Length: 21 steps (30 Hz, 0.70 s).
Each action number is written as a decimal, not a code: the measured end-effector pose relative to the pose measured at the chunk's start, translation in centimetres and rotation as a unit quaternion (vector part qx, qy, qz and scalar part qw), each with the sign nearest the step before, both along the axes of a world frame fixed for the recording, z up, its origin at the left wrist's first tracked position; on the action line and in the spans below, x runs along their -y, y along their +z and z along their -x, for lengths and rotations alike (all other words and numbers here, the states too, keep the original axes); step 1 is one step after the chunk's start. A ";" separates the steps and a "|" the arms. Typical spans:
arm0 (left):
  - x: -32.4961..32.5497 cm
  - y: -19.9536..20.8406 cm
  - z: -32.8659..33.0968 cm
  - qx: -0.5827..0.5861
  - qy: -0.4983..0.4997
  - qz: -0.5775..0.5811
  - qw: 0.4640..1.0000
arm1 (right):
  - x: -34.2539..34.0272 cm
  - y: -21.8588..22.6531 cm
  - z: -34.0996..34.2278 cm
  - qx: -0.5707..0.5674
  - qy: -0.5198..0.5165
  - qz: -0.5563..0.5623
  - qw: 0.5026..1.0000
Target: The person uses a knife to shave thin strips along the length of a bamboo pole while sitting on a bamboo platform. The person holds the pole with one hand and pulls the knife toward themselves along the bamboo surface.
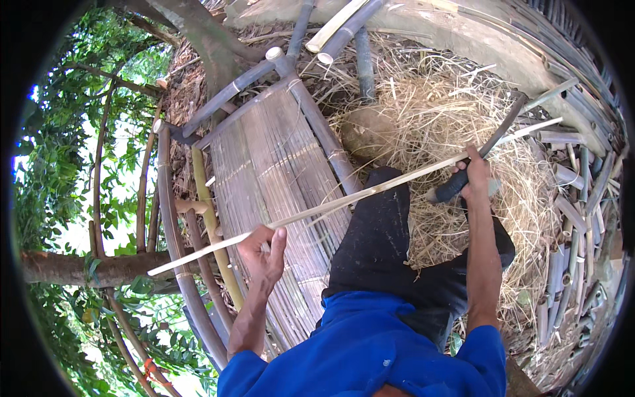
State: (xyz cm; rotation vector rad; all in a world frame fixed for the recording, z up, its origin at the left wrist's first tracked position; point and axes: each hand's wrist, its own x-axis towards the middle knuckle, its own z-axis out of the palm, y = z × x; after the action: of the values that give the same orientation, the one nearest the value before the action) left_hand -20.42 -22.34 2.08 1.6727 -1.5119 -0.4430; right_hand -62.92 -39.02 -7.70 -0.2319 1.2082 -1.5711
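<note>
A long pale bamboo strip (360, 194) runs slantwise across my body, its left end low over the bench rail and its right end high above the straw. My left hand (263, 254) curls round the strip near its left end, thumb pointing up. On the other side, my right hand (475, 177) is closed round the dark handle of a machete (504, 126), whose blade points away to the upper right. The strip passes at this hand's fingers, close against the blade's base; whether the fingers also pinch it is hidden.
A bamboo bench (264, 142) with a slatted top stands left of my legs. Pale shavings (430, 112) cover the ground ahead and right. Cut bamboo poles (347, 33) lie at the far side, and stacked bamboo pieces (569, 264) line the right. A tree trunk (208, 43) rises behind the bench.
</note>
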 end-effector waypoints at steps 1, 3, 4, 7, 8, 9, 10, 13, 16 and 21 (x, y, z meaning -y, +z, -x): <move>-1.0 -0.6 -0.1 0.000 -0.006 0.000 1.000 | 0.0 0.3 -0.5 0.000 -0.006 0.000 1.000; -1.7 -0.8 0.5 -0.190 -0.173 -0.260 0.931 | 0.5 0.9 -1.0 -0.020 -0.020 0.024 0.999; -1.6 -0.7 1.5 -0.205 -0.196 -0.323 0.903 | 0.8 1.1 -1.1 -0.022 -0.025 0.022 0.999; -1.0 -3.2 1.0 -0.342 -0.189 -0.302 0.869 | 0.5 2.7 -2.2 0.014 -0.022 0.023 0.999; -0.5 -4.0 0.6 -0.429 -0.153 -0.211 0.865 | 0.2 3.2 -2.6 0.012 -0.023 0.020 0.999; 0.6 -3.1 -0.1 -0.519 -0.118 -0.140 0.835 | -0.4 3.4 -2.6 0.016 -0.023 0.026 0.999; 1.8 -2.3 -0.5 -0.563 0.007 -0.001 0.826 | -1.0 3.5 -2.9 0.010 -0.015 0.028 0.999; 5.1 2.6 -3.7 -0.527 -0.012 0.257 0.810 | -3.1 4.6 -4.5 -0.036 0.028 0.027 0.999; 5.8 6.3 -15.1 -0.542 -0.101 0.337 0.763 | -5.4 6.0 -5.9 -0.133 0.172 0.021 0.976; 2.0 23.3 -21.5 -0.588 -0.100 0.422 0.683 | -11.0 7.2 -6.7 -0.213 0.439 0.046 0.872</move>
State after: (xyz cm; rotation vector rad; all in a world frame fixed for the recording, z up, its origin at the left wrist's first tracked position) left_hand 1.06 -24.38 25.33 0.2436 -0.6413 -0.6183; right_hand -56.26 -28.00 -0.51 -1.0779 1.1029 -0.7759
